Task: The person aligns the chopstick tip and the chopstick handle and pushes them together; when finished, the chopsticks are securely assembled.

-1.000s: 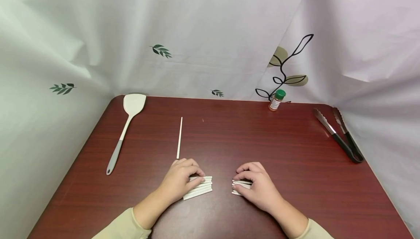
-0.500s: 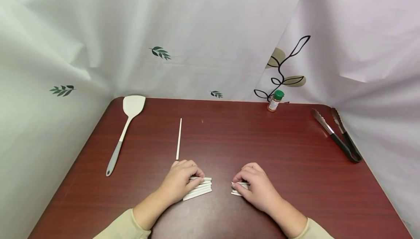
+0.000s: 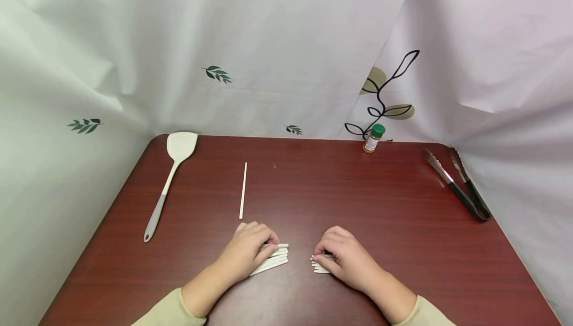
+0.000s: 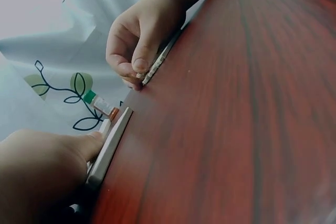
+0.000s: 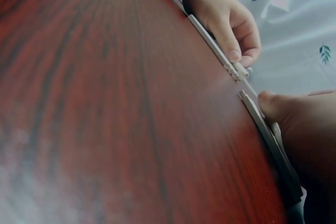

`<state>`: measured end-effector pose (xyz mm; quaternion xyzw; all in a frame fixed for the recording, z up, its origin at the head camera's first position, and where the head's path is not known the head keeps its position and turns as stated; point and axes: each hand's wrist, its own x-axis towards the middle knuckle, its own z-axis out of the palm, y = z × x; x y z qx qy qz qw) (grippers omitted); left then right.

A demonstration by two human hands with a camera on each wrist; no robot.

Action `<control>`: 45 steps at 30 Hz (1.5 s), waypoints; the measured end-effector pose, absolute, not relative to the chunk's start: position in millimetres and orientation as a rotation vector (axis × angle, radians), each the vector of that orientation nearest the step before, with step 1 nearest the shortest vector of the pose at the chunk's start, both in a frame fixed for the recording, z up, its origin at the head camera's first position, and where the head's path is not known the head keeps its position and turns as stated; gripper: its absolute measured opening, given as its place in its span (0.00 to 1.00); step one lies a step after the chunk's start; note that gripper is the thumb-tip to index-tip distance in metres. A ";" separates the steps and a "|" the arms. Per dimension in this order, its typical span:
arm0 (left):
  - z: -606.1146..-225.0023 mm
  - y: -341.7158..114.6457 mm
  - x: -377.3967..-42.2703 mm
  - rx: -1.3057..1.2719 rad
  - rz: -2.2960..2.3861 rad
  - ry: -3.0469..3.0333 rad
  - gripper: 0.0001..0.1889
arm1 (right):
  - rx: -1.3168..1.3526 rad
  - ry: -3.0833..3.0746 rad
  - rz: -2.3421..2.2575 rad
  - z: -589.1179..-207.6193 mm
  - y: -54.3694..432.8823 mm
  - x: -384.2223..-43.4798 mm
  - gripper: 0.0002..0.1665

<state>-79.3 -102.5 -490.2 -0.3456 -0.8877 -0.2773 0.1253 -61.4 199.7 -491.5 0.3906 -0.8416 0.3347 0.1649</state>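
Note:
Several thin white sticks (image 3: 273, 264) lie side by side on the table under my left hand (image 3: 243, 251), its thumb and fingers gripping the top ones. Across a small gap, my right hand (image 3: 346, 254) holds more white sticks (image 3: 320, 269), thumb and forefinger pinching near their ends. Their other ends are hidden beneath the palm. Seen from the left wrist, the right thumb presses on a row of stick ends (image 4: 152, 72) close to the tabletop. One single stick (image 3: 243, 190) lies apart, beyond the left hand.
A white spatula (image 3: 165, 186) with a grey handle lies on the left of the brown table (image 3: 313, 191). At the back stands a green-capped spice jar (image 3: 373, 139). Metal tongs (image 3: 458, 186) with black handles lie by the right edge. White leaf-print cloth surrounds the table.
My right hand has drawn in slightly toward the left and nearer to me, its fingers closing more on the stick ends. The left hand has hardly moved.

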 end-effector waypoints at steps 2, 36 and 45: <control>-490.6 -101.2 -78.4 -1.009 -0.817 -2.578 0.04 | 1.093 -2.373 0.989 -490.6 199.7 -61.4 0.12; -494.3 -71.7 -60.2 -1.088 -1.043 -2.428 0.05 | 1.174 -2.206 1.313 -497.5 197.9 -63.5 0.14; -496.2 -68.3 -59.0 -1.124 -1.032 -2.416 0.04 | 1.284 -2.152 1.278 -499.4 198.0 -65.3 0.16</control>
